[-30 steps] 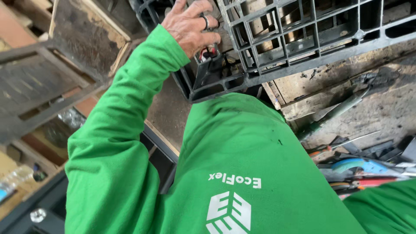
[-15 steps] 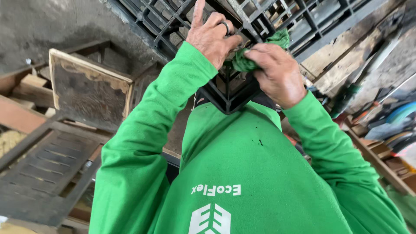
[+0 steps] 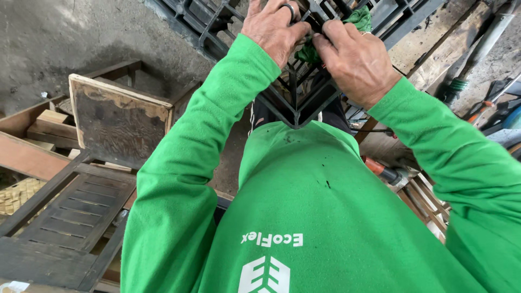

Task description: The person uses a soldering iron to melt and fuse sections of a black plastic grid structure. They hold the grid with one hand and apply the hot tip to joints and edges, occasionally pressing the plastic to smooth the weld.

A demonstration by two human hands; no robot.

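A black plastic lattice crate is held at chest height; a green cloth is stuffed in its grid. Left hand and right hand have fingers clamped on its bars. A wooden box and slatted panel lie beside.

Bright green long-sleeved top with white printed lettering and a white emblem on the chest, small dark specks above. Dark ring on a finger of the left hand; right hand bare.
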